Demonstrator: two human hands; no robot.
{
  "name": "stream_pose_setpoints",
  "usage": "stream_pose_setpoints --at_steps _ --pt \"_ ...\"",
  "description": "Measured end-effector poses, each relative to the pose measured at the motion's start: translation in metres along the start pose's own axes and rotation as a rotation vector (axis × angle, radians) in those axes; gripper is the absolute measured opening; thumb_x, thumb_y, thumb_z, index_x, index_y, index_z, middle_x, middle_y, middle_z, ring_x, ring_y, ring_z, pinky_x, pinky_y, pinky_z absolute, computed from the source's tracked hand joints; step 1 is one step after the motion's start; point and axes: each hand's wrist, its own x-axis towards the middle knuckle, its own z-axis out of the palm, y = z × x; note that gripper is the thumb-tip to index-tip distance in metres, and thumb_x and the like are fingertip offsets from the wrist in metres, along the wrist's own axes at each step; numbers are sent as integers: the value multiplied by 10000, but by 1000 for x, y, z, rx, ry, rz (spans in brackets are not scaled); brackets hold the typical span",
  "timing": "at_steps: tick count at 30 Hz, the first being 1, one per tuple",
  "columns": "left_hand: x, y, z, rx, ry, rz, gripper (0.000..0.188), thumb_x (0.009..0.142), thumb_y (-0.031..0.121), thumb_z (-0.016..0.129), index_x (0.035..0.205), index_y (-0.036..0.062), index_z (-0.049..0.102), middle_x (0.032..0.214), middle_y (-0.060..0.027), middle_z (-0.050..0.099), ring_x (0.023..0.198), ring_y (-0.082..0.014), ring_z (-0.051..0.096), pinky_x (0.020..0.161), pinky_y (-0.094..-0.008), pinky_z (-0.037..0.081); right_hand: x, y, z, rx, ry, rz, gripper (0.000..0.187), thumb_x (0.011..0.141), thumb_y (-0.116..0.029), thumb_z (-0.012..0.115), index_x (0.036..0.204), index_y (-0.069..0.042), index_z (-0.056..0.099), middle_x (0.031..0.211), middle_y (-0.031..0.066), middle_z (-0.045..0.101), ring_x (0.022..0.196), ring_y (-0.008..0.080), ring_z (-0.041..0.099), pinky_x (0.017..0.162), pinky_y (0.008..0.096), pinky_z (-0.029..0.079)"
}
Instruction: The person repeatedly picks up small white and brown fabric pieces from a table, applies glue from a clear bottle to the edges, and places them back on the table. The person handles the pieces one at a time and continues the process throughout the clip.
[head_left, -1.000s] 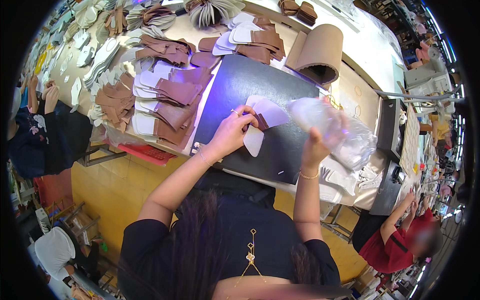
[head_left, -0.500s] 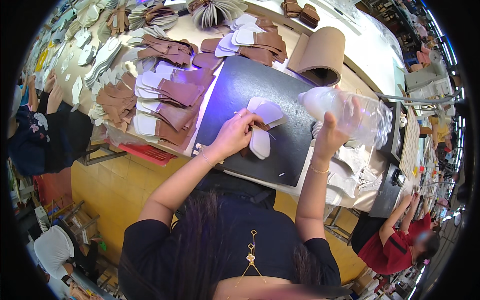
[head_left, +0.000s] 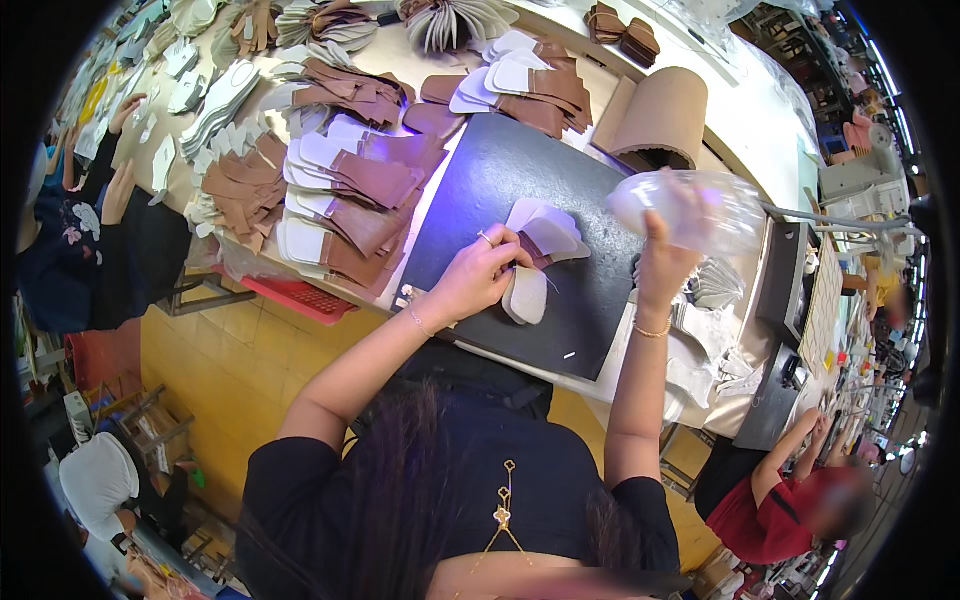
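Observation:
My left hand point(head_left: 478, 278) rests on a black work board point(head_left: 460, 190), its fingertips closed on a small brown leather piece point(head_left: 541, 238) with pale, rounded ends. One whitish flap point(head_left: 526, 297) hangs on the near side of my fingers; other white flaps fan out beyond them. Over the right part of the board, my right hand point(head_left: 668, 265) grips a clear plastic bottle point(head_left: 728, 210). The bottle lies nearly sideways in the air, its narrower end towards the left, and is smeared by motion. Whatever is inside it cannot be made out.
Brown leather pieces with white ends point(head_left: 345, 185) are stacked left of the board. A curved brown cardboard tube point(head_left: 655, 120) stands behind it. Pale cut pieces point(head_left: 700, 345) lie to the right. A red basket point(head_left: 300, 298) sits below the table edge. Other people work at both sides.
The bottle in my right hand has tipped to a more level position, its right end rising. My left hand keeps hold of the leather piece. The whole view has shifted slightly.

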Motion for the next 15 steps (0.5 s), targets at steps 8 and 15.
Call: stream_pose_setpoints --at_steps 8,15 --pt "-4 -4 4 57 42 9 196 771 -21 632 945 66 654 1030 -110 558 929 -331 606 787 -402 506 -22 -22 43 -305 -468 -154 591 760 -330 825 1181 14 593 987 204 688 819 339 703 693 368 555" --pt "-2 0 4 17 70 -6 156 802 -41 661 927 50 677 1259 -102 543 799 -167 611 673 -292 504 23 10 15 -157 -149 -26 569 822 -332 785 1205 39 585 1037 149 700 936 252 689 836 336 524"
